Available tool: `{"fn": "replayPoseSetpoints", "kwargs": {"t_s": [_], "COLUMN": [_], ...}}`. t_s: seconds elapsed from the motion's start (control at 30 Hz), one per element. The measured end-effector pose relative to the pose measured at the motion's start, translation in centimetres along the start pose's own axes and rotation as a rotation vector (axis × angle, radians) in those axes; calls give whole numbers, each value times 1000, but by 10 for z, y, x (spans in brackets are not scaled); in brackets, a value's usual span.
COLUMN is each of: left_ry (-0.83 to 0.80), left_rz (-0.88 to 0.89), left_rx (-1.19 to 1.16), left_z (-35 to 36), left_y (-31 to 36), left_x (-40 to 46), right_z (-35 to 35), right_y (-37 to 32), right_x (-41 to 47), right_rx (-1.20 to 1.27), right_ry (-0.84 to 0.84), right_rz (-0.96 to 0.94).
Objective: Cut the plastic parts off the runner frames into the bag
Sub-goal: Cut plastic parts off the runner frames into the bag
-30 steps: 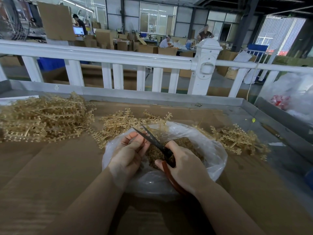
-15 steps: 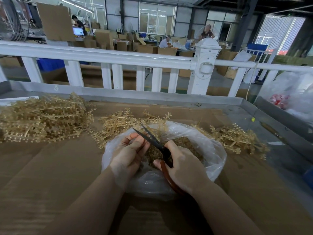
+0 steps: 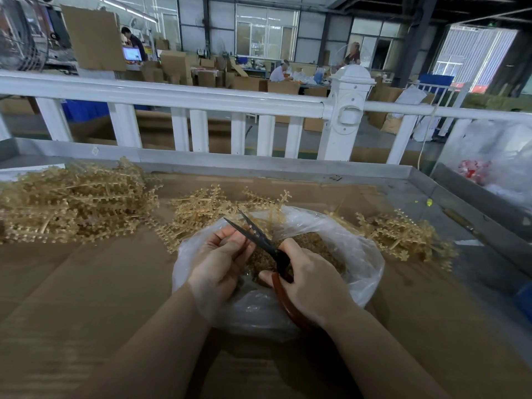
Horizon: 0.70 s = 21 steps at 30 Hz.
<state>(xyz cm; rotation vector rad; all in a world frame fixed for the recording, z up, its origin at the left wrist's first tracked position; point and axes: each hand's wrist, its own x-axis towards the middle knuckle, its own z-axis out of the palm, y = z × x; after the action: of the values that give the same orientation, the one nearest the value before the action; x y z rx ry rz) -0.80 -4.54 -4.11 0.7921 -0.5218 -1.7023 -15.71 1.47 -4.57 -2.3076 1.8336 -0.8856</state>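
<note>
Three heaps of runner frames, one bag, one scissors.

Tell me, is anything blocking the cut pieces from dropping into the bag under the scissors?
Nothing visible does. The scissors and both hands, left hand and right hand, sit directly over the open mouth of the bag, which already holds cut parts.

Frame piles L, R & behind bag block reach; bare cardboard near-L gives passage.
</note>
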Motion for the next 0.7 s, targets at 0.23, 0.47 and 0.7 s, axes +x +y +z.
{"fn": "replayPoseSetpoints", "kwargs": {"t_s": [0.23, 0.47, 0.7], "left_ry": [-41, -29, -8], "left_rz": [-12, -25, -22], "left_rx": [22, -15, -18], "left_z": [-4, -4, -4], "left_y": [-2, -3, -4], "left_x": [4, 5, 7], "right_z": [0, -2, -2], "right_y": [0, -1, 1], "right_x": [0, 2, 3], "right_rx": [-36, -109, -156], "right_ry": [45, 33, 34], "right_rz": [-28, -50, -74]}}
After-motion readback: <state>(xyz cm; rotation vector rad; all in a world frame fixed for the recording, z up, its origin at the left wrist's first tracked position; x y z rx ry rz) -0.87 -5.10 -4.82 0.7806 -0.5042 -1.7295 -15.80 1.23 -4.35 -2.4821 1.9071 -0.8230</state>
